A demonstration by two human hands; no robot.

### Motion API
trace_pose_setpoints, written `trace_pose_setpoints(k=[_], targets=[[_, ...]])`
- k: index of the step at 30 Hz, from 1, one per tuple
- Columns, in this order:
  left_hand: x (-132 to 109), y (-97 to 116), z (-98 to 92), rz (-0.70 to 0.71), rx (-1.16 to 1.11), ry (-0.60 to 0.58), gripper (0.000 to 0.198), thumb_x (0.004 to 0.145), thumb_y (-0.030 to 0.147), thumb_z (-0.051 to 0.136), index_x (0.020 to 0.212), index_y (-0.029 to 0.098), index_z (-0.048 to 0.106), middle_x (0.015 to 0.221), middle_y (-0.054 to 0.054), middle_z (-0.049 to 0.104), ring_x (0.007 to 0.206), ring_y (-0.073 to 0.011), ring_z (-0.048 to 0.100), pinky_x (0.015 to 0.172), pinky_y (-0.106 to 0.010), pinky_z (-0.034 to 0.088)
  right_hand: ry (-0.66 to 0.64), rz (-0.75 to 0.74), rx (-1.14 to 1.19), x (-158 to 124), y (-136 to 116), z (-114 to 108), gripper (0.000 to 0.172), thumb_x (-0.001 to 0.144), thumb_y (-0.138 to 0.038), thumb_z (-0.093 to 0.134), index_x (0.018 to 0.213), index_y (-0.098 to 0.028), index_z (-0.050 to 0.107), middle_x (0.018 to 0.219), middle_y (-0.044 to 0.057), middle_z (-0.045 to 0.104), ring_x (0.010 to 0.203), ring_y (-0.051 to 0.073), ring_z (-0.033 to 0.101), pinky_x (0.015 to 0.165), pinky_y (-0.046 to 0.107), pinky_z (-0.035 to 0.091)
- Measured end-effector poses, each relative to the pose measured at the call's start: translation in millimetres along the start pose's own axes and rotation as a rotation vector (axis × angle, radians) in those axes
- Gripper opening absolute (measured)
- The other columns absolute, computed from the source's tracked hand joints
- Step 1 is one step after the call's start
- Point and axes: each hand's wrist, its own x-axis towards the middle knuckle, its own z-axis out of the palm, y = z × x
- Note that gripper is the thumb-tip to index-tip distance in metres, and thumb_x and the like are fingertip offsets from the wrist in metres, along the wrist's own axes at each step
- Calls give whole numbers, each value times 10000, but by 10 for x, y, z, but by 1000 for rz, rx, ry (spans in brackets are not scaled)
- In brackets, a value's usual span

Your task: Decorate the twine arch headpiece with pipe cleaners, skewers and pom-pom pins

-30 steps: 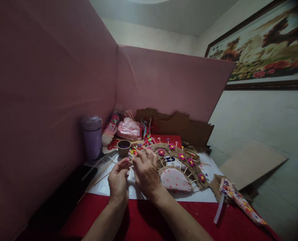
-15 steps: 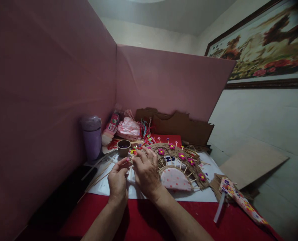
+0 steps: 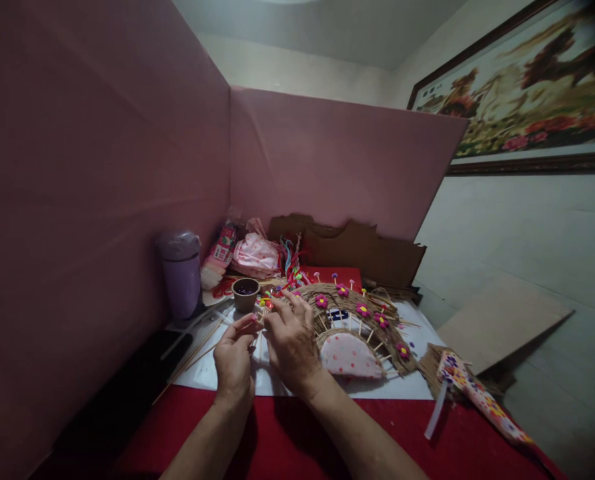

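Woven arch (image 3: pixel 362 320) flat on the white sheet (image 3: pixel 412 385), left end tucked right under both hands, the rest fanning off to their right.

Left hand (image 3: pixel 235 363) just off the arch's left end: fingers curled in, thumb and forefinger tips pressed together in a pinch, on what too small to tell. Right hand (image 3: pixel 290 343) close against it, laid over the arch's left end, fingers loosely spread and bent, tips down among the bead-topped sticks (image 3: pixel 266 302) poking out there. Any grip hidden under the palm.

And around it, from the left:
- Pink partition (image 3: pixel 102 167) far left of the arch and wrapping round behind it.
- Purple tumbler (image 3: pixel 180 273) well left of the arch.
- Loose thin sticks (image 3: pixel 197 347) left of the arch, near the left hand.
- Brown cup (image 3: pixel 246 293) just beyond the arch's left end, near the fingertips.
- Pink bundle (image 3: pixel 256 255) behind that same end.
- Torn cardboard (image 3: pixel 362 250) upright behind the arch.
- Pink flowers (image 3: pixel 362 311) dotted along the arch's band.
- Dotted pink fabric (image 3: pixel 350 355) inside the arch's inner curve, just right of the right wrist.
- Patterned strip (image 3: pixel 477 397) right of the arch, apart from it.
- Flat board (image 3: pixel 502 320) well right, down on the floor.
- Framed picture (image 3: pixel 517 100) high up, right of the arch.

In front of the arch, red cloth (image 3: pixel 297 440), both forearms across it. The arch's left end mostly hidden by the right hand and wrist.
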Motion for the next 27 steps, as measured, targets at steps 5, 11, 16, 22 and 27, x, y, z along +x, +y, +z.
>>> trace_pose_setpoints(k=[5,11,16,22,27], targets=[[-7,0,-2,-4,17,14,364,458,93,571,803,148,673,736,-25,688,699,-121,579,595,-211,350,10,-6,0,3,-2,-6,154,819,-181,529,955,-183,601,1232,81,535,1266,282,298,1042,475,188],[-2,3,6,-9,25,12,357,459,86,571,794,154,674,729,-22,686,693,-120,579,584,-209,342,14,-5,13,2,-4,-14,174,804,-184,550,968,-185,606,1235,84,535,1260,286,305,1039,480,185],[2,1,21,-13,12,17,352,459,80,569,787,153,675,727,-25,685,691,-121,580,576,-209,338,10,-1,10,-1,1,-10,163,807,-181,543,958,-179,605,1244,86,531,1263,283,302,1042,479,183],[-7,4,25,-4,-4,9,344,455,75,572,774,150,676,725,-26,687,691,-122,586,583,-209,347,3,9,9,3,-3,-10,167,797,-180,554,957,-174,602,1240,89,534,1262,285,303,1044,481,176],[-13,9,22,-11,18,22,354,461,73,573,791,152,675,712,-22,686,665,-112,576,569,-205,336,11,5,15,1,-5,-5,164,793,-179,557,950,-177,605,1231,93,538,1260,285,305,1037,486,182]])
